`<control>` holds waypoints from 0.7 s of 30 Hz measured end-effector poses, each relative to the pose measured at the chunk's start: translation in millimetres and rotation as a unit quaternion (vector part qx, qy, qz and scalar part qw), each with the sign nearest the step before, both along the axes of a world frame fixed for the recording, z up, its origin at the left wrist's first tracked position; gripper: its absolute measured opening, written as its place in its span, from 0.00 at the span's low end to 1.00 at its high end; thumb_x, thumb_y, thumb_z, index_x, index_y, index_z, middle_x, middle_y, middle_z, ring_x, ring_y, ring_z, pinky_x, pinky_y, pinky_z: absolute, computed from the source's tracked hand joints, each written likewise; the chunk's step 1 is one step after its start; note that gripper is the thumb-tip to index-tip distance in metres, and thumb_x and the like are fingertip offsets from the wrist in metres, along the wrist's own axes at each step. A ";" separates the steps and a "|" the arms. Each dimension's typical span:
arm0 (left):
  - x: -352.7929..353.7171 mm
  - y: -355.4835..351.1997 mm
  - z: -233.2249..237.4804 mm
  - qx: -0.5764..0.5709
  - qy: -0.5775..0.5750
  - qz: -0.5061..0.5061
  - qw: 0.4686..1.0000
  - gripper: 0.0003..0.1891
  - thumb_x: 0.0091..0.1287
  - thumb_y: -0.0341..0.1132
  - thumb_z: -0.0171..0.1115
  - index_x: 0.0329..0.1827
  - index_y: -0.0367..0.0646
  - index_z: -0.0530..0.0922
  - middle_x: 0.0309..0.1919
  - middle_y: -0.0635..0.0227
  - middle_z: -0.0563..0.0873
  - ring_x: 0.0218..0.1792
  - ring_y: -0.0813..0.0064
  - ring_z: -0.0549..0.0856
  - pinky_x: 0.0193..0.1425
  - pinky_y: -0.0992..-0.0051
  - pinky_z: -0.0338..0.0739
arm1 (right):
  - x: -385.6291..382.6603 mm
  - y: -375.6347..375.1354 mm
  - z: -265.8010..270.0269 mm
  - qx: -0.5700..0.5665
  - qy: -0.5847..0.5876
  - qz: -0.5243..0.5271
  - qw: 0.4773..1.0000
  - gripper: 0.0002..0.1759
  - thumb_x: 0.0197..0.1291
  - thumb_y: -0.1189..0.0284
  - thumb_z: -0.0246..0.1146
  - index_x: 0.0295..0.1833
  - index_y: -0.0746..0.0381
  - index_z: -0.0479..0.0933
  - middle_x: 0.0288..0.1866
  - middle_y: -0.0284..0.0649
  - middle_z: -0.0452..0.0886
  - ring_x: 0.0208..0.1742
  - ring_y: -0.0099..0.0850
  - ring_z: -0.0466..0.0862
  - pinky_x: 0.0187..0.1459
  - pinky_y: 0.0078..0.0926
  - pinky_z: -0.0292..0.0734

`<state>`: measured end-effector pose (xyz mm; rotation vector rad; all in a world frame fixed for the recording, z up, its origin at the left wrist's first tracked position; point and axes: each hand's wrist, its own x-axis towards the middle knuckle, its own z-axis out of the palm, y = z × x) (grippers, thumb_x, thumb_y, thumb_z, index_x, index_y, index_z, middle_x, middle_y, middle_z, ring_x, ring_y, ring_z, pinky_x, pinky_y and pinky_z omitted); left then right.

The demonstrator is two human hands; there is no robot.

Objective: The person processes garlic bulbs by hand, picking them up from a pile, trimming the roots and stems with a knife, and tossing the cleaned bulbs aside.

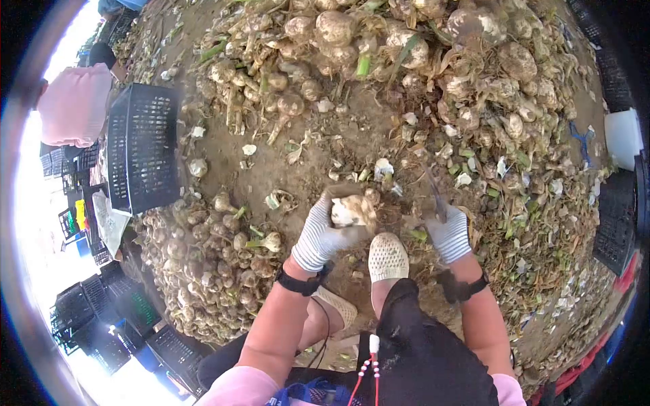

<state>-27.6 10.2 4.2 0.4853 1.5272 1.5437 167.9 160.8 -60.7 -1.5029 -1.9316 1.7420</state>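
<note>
My left hand, in a striped glove, is closed round a whitish garlic bulb whose roots point right. My right hand, also gloved, grips a thin dark cutting tool; its blade points up and away from me, apart from the bulb. Between the two hands lie dirt and loose roots. A large heap of garlic with stalks lies beyond my hands, and a pile of trimmed bulbs is to the left.
A black plastic crate stands at the left, near a person in pink. More crates are at the lower left and a dark one at the right. A white bucket is at the right edge. My shoes are below my hands.
</note>
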 end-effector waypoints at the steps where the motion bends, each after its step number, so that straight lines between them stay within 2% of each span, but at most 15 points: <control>1: 0.8 1.6 8.1 -0.070 0.072 -0.072 0.992 0.26 0.53 0.40 0.72 0.54 0.42 0.75 0.49 0.61 0.82 0.50 0.61 0.82 0.57 0.68 0.77 | 2.9 0.8 -1.3 -0.001 -0.038 0.059 0.998 0.12 0.53 0.74 0.64 0.44 0.67 0.82 0.32 0.50 0.83 0.31 0.36 0.83 0.37 0.30 0.78; 2: 2.2 5.6 16.7 -0.136 0.142 -0.143 0.970 0.30 0.48 0.38 0.76 0.55 0.43 0.75 0.51 0.59 0.82 0.50 0.58 0.82 0.57 0.67 0.77 | 5.6 2.1 -1.1 -0.001 -0.077 0.118 0.990 0.12 0.53 0.74 0.65 0.43 0.67 0.82 0.30 0.50 0.83 0.30 0.36 0.82 0.35 0.30 0.77; 3: -1.3 9.6 27.9 -0.187 0.286 -0.247 0.907 0.30 0.48 0.41 0.75 0.56 0.47 0.75 0.53 0.57 0.80 0.51 0.52 0.81 0.57 0.64 0.77 | 7.3 1.4 -0.4 0.051 -0.036 0.141 0.988 0.10 0.52 0.73 0.64 0.40 0.66 0.81 0.27 0.50 0.81 0.28 0.41 0.82 0.34 0.34 0.77; 4: -1.1 14.8 28.0 -0.182 0.447 -0.324 0.814 0.29 0.47 0.40 0.72 0.55 0.50 0.76 0.50 0.59 0.81 0.46 0.51 0.81 0.54 0.63 0.77 | 4.6 4.1 3.1 0.055 -0.038 0.138 0.988 0.10 0.52 0.73 0.64 0.40 0.66 0.81 0.27 0.50 0.81 0.28 0.41 0.82 0.34 0.34 0.77; 6: -8.7 17.6 29.5 -0.146 0.584 -0.430 0.673 0.24 0.51 0.38 0.65 0.54 0.50 0.77 0.50 0.64 0.81 0.41 0.58 0.81 0.50 0.63 0.76 | -14.5 11.2 14.5 0.113 -0.060 0.256 0.958 0.10 0.52 0.69 0.63 0.36 0.66 0.80 0.25 0.51 0.79 0.30 0.48 0.81 0.37 0.39 0.78; 7: -10.7 20.0 29.9 -0.145 0.584 -0.431 0.672 0.24 0.51 0.38 0.65 0.54 0.50 0.77 0.50 0.64 0.81 0.41 0.58 0.81 0.50 0.63 0.76 | -33.5 17.4 30.7 0.121 -0.137 0.324 0.928 0.13 0.51 0.65 0.62 0.33 0.66 0.78 0.28 0.53 0.80 0.35 0.53 0.81 0.42 0.42 0.78; 9: -14.1 23.8 30.2 -0.095 0.652 -0.490 0.571 0.22 0.53 0.36 0.60 0.54 0.54 0.77 0.50 0.69 0.80 0.38 0.64 0.80 0.45 0.65 0.75 | -55.3 19.6 36.2 0.132 -0.104 0.341 0.925 0.13 0.51 0.65 0.62 0.34 0.66 0.78 0.29 0.53 0.80 0.36 0.53 0.81 0.43 0.42 0.78; 11: -17.0 22.9 29.3 -0.047 0.658 -0.490 0.570 0.21 0.54 0.36 0.58 0.53 0.55 0.77 0.50 0.70 0.80 0.38 0.65 0.80 0.45 0.65 0.75 | -75.0 25.5 54.8 0.131 -0.078 0.366 0.918 0.14 0.52 0.64 0.62 0.35 0.64 0.79 0.34 0.54 0.81 0.40 0.52 0.81 0.45 0.43 0.78; 14: -18.7 17.0 28.3 0.025 0.672 -0.465 0.576 0.19 0.54 0.37 0.57 0.52 0.58 0.77 0.47 0.74 0.79 0.37 0.67 0.79 0.43 0.66 0.74 | -48.7 33.1 12.6 0.130 -0.043 0.404 0.904 0.14 0.52 0.64 0.62 0.36 0.64 0.81 0.35 0.52 0.82 0.40 0.51 0.82 0.45 0.42 0.79; 15: -24.5 14.0 27.1 0.028 0.676 -0.457 0.577 0.19 0.54 0.36 0.57 0.51 0.58 0.78 0.46 0.75 0.79 0.37 0.67 0.78 0.43 0.66 0.74 | -27.9 35.7 12.5 0.133 -0.055 0.390 0.909 0.14 0.52 0.63 0.64 0.37 0.64 0.82 0.35 0.50 0.84 0.39 0.47 0.84 0.45 0.39 0.80; 16: -30.4 9.8 26.1 0.027 0.679 -0.450 0.580 0.19 0.53 0.36 0.57 0.50 0.57 0.78 0.45 0.75 0.79 0.37 0.67 0.78 0.43 0.66 0.74 | -6.6 29.9 17.1 0.126 -0.027 0.319 0.939 0.12 0.52 0.66 0.66 0.37 0.65 0.81 0.32 0.50 0.83 0.36 0.44 0.85 0.41 0.35 0.80; 17: -35.0 2.2 31.9 -0.013 0.678 -0.453 0.579 0.19 0.53 0.36 0.58 0.50 0.56 0.78 0.46 0.75 0.80 0.38 0.67 0.78 0.44 0.66 0.74 | 14.9 19.6 -2.4 0.070 -0.047 0.231 0.969 0.10 0.52 0.70 0.67 0.36 0.65 0.81 0.31 0.50 0.83 0.33 0.41 0.85 0.36 0.32 0.79; 18: -39.5 -5.7 30.3 -0.032 0.679 -0.431 0.593 0.19 0.52 0.35 0.58 0.50 0.55 0.79 0.46 0.74 0.80 0.39 0.65 0.78 0.46 0.64 0.74 | 27.8 16.0 -6.6 0.085 -0.048 0.199 0.975 0.09 0.51 0.72 0.66 0.36 0.66 0.81 0.31 0.50 0.83 0.31 0.39 0.84 0.33 0.30 0.77; 21: -52.7 -31.7 28.2 -0.088 0.691 -0.397 0.598 0.20 0.52 0.34 0.58 0.50 0.54 0.79 0.47 0.72 0.80 0.40 0.63 0.77 0.49 0.63 0.73 | 27.0 8.1 -6.1 0.127 -0.029 0.212 0.969 0.09 0.52 0.72 0.66 0.37 0.66 0.82 0.30 0.49 0.84 0.29 0.37 0.84 0.32 0.28 0.77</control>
